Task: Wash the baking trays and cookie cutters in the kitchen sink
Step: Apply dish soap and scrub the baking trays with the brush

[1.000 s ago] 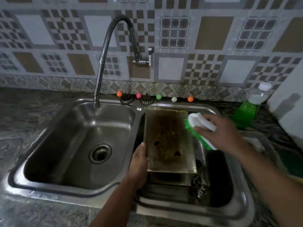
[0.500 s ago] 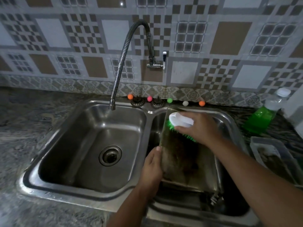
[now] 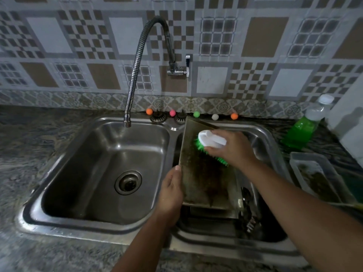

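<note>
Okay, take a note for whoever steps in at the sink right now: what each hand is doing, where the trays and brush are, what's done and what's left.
Left hand grips the left edge of the stained baking tray, held tilted over the right basin.
Right hand holds the green-bristled scrub brush against the tray's upper part.
More metal items lie under the tray in the right basin; too dark to tell what they are.
Left basin holds nothing; no water runs from the faucet.
Green soap bottle stands on the counter at right.
Done: nothing looks clean yet; the tray is still dark with stains.
Left: finish scrubbing, rinse, then wash the rest.
</note>
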